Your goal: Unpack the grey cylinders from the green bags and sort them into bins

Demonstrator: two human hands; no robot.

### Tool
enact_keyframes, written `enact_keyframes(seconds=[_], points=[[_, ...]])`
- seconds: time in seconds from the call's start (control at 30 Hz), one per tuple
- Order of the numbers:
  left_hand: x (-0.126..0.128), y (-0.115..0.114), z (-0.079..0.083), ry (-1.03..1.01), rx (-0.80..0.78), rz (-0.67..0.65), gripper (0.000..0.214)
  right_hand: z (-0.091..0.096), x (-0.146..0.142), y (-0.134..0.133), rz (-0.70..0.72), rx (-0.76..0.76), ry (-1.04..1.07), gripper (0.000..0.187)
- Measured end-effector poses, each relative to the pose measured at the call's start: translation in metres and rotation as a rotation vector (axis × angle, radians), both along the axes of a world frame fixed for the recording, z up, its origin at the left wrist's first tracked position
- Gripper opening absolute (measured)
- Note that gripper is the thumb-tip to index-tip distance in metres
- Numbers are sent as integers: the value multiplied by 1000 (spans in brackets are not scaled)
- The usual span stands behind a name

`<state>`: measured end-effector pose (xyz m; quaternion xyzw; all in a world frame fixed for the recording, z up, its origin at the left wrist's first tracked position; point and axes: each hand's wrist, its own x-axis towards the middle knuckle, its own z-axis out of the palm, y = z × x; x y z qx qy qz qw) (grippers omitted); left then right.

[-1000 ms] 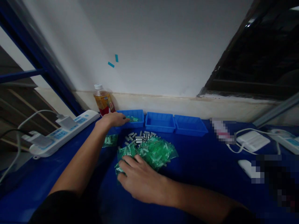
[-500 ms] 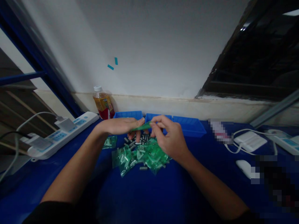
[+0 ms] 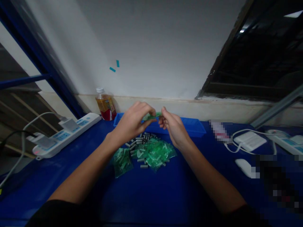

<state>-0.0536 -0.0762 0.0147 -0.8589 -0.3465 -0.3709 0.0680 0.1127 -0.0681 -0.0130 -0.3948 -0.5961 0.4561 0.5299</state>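
Observation:
My left hand (image 3: 134,118) is closed with its thumb and fingers around a small green plastic bag (image 3: 148,117). My right hand (image 3: 174,126) pinches the bag's other end between thumb and fingers. The bag is held in the air in front of the blue bins; its contents are hard to make out. Below the hands lies a heap of similar green bags (image 3: 156,153) with small pieces inside. Loose grey metal-looking cylinders (image 3: 144,166) lie around and behind the heap. Left of it, another filled green bag (image 3: 122,161) lies flat on the table.
Blue plastic bins (image 3: 193,126) stand along the wall. A drink bottle (image 3: 105,105) and a white power strip (image 3: 56,140) with plugs are at left. To the right are a white adapter (image 3: 251,141) with cable and a white mouse-like object (image 3: 243,167) on the blue table (image 3: 146,198).
Both hands have risen with the green bag. My left hand has turned from flat to curled around it. The bags left of the heap look rearranged.

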Motion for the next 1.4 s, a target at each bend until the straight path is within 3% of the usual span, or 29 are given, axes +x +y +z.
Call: enact_keyframes(seconds=[0.1,0.2,0.33,0.43,0.5,0.6,0.7,0.87,1.03,1.1,1.17,1.3,1.4], points=[[4,-2,1,92,-8,-77,11,1,2,1,-9,-60,90,26],[3,1,3,37,-93,-101,23,-2,1,3,-92,-19,96,17],[-3,16,-5,-145,-245,35,31,-7,0,7,-211,124,74,22],[-11,39,-30,-162,-368,260,39,-9,4,14,-315,215,53,24],[-18,57,-54,-15,-428,374,38,-9,9,20,-353,244,68,22],[-27,76,-83,195,-586,401,50,-10,16,28,-388,257,102,19],[-32,82,-92,233,-643,356,55,-10,22,34,-400,255,112,17],[-36,79,-82,208,-761,230,53,-15,23,40,-412,281,59,17],[-31,77,-74,127,-770,245,49,-28,18,44,-491,355,-104,12],[-25,72,-66,-12,-769,221,47,-32,16,43,-417,318,-98,13],[-18,64,-55,-249,-867,149,53,-32,13,40,-354,301,-92,14],[-5,46,-32,-674,-1176,-55,59,-28,8,29,-324,483,-221,12],[2,39,-25,-784,-1072,-98,38,-24,5,21,-272,602,-296,19]])
